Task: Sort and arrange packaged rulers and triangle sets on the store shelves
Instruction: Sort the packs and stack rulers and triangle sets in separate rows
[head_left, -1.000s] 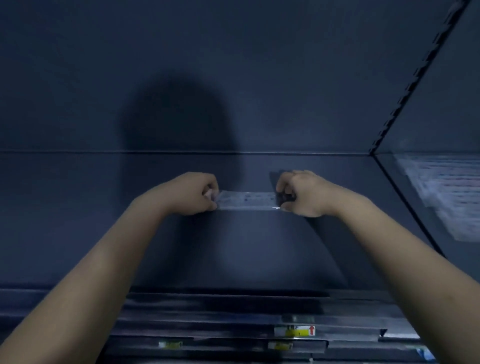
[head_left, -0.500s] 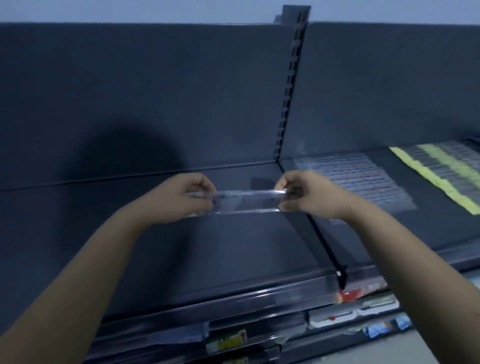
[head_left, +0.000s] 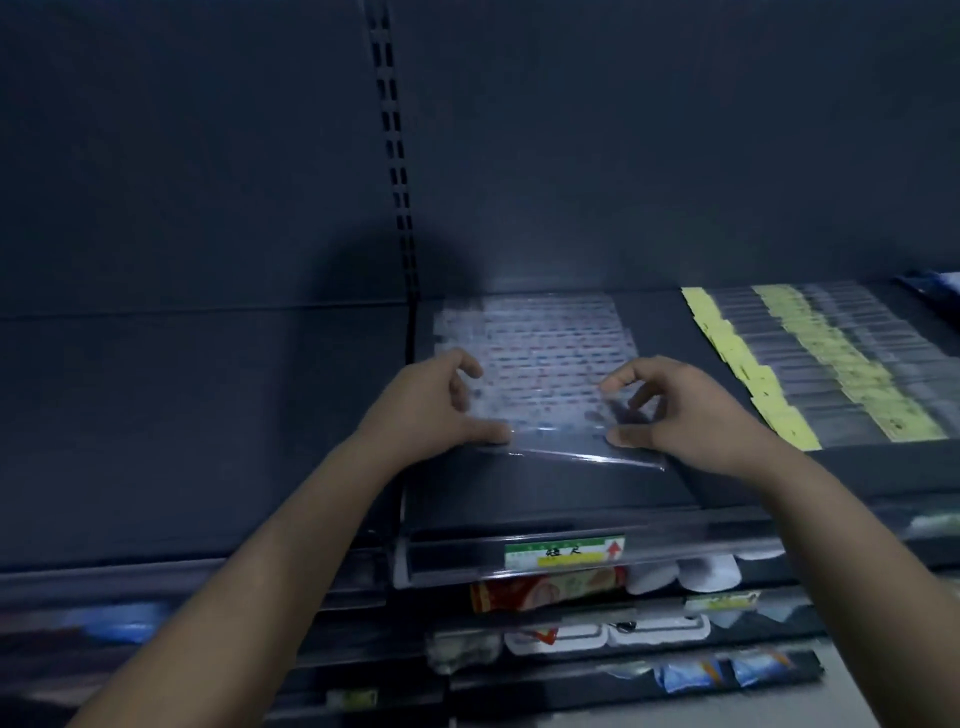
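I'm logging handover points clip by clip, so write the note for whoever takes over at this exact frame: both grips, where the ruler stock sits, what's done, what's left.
Left grip: thumb and curved fingers hold the left end of the front ruler pack.
Right grip: likewise on its right end.
The pack sits at the near edge of the row of clear ruler packs on the shelf; whether it lies fully flat is hard to tell.
Yellow-labelled packs are lined up to the right.
Done: two rows laid out.
Left: release this pack and square it with its row.
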